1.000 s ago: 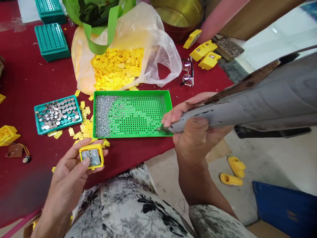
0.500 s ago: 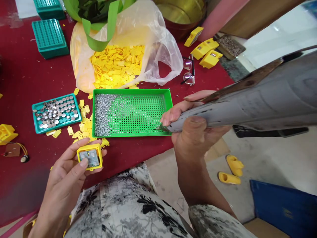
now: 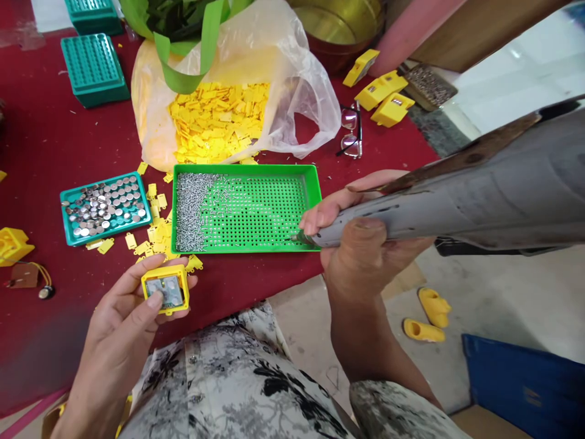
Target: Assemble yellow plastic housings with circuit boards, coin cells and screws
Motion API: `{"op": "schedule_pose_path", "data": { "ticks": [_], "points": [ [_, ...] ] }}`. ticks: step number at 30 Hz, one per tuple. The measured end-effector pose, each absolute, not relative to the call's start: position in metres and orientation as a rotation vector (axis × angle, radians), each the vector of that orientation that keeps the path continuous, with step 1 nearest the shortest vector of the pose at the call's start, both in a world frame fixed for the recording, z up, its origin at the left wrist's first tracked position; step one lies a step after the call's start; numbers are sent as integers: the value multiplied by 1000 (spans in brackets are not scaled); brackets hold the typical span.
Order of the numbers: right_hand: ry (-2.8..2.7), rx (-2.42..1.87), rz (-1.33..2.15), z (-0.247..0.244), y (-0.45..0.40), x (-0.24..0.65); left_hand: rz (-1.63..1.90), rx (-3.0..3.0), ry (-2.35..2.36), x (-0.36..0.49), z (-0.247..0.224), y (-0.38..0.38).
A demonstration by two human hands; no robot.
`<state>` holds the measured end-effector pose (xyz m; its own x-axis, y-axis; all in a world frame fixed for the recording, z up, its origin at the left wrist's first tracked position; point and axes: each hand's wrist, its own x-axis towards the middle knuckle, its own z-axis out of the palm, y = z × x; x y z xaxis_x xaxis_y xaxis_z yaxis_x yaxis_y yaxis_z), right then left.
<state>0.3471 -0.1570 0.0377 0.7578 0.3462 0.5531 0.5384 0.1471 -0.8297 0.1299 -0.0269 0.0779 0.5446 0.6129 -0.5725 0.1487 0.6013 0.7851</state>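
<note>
My left hand [image 3: 123,323] is closed round a small yellow case [image 3: 185,289], its thumb pressing on the grey-green circuit board [image 3: 170,291] inside. In my right hand [image 3: 361,244] is a grey electric screwdriver [image 3: 439,207], its tip pointing left over the right end of a green perforated tray [image 3: 256,249]. Small silver screws [image 3: 189,213] are heaped at the tray's left end, with more scattered in the holes. Flat yellow pieces [image 3: 159,235] lie between this tray and a teal tray [image 3: 68,228] of round metal cells [image 3: 98,207].
An open plastic bag [image 3: 306,91] of yellow pieces [image 3: 219,119] stands behind the green tray. Glasses [image 3: 351,131] and several yellow cases [image 3: 393,110] lie at the back right. Teal racks [image 3: 94,67] are at the back left. A brass-coloured pot [image 3: 338,24] stands behind.
The screwdriver and my right hand have shifted slightly right in the view, as has the table scene. My left hand keeps the same hold on the case.
</note>
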Motion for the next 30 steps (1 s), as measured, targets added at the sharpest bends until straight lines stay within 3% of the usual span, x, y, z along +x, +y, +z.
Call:
{"op": "schedule_pose_path", "data": {
  "ticks": [30],
  "points": [
    [-745,-1227,-207,28,-152,359,334,907,999,126,75,-26]
  ]
}}
